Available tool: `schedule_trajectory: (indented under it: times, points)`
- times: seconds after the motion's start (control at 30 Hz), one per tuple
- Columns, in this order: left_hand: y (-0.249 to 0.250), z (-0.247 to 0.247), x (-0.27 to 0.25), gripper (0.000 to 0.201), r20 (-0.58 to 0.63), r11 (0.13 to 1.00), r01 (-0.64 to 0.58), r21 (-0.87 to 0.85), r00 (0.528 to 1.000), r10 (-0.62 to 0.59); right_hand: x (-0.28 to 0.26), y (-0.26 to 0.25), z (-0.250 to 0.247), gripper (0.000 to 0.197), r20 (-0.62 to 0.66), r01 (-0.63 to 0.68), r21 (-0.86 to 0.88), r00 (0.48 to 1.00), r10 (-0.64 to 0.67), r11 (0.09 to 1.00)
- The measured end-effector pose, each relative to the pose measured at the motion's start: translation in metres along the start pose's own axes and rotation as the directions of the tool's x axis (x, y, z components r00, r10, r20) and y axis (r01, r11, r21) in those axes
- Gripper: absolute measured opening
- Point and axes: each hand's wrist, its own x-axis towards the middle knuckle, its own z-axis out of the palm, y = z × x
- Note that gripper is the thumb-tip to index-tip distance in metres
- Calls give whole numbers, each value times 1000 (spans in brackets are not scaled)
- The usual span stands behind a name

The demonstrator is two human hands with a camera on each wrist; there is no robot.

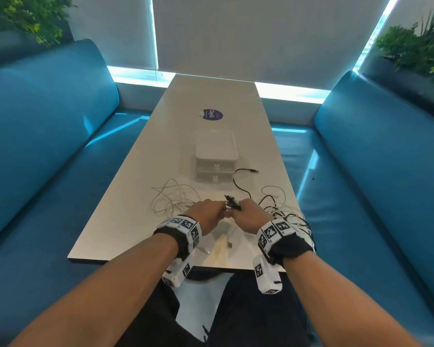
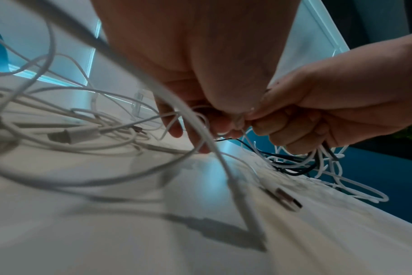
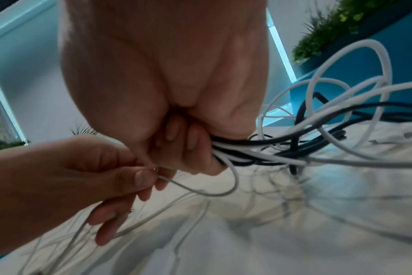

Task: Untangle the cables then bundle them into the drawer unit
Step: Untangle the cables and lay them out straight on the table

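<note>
The cables are thin, mostly white with a few black ones among them. One loose white tangle lies on the table left of the hands; a mixed black-and-white bunch spills to the right, near the table's right edge. A single black cable curves from the hands toward the far right and ends in a plug beside the drawer unit, a pale translucent box with two shut drawers, standing at mid-table just beyond the cables.

The right hand is closed in a fist around a bundle of black and white cables that fan out to its right. The left hand pinches one thin white cable between thumb and fingertips, right against the right hand's knuckles. Both hands sit above the near end of the table.

The table is long, narrow and off-white, with a round purple sticker beyond the drawer unit. Teal upholstered benches run along both sides, green plants stand behind them in the corners, and grey blinds with bright strips of light close the far wall.

Both wrist views are blurred toward their near edges. A small metal connector lies on the table between the wrists; which cable it belongs to cannot be made out. The drawers' contents are not visible.
</note>
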Motion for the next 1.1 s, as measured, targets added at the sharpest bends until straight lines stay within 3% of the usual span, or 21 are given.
schedule_trajectory:
  times: [0.13,0.27,0.37,0.53,0.6,0.7,0.8,0.93,1.1]
  points:
    - [-12,-9,-4,30,35,998,5,-59,999,-3,3,5,1,28,16,17,-91,1000,-16,996]
    - [-40,-14,-10,26,16,995,59,-85,998,-57,2,25,-12,26,-150,-102,-332,987,54,938]
    - [-44,-11,-13,26,8,995,47,-90,999,-46,1,28,-15,27,-275,-154,-330,960,61,931]
    - [-23,-1,-4,28,21,999,4,-38,1000,-3,-3,5,-1,24,-453,56,-174,882,-130,983]
    - [-14,0,-1,27,30,1000,-9,-25,1000,10,-4,-2,4,25,-428,110,-173,887,-175,979]
    - [-7,-1,5,27,8,997,-29,-65,1000,29,-2,-2,8,25,-221,117,-226,961,-168,967]
    - [-9,-3,5,29,6,996,-33,-82,999,34,1,5,10,26,-89,106,-203,988,-126,973]
    - [-22,-3,0,27,11,998,14,-67,1000,-13,3,13,6,19,-139,91,-300,981,-138,949]
    - [-39,-7,-4,30,23,998,66,-24,998,-65,4,30,-11,21,-309,-99,-325,951,-7,940]
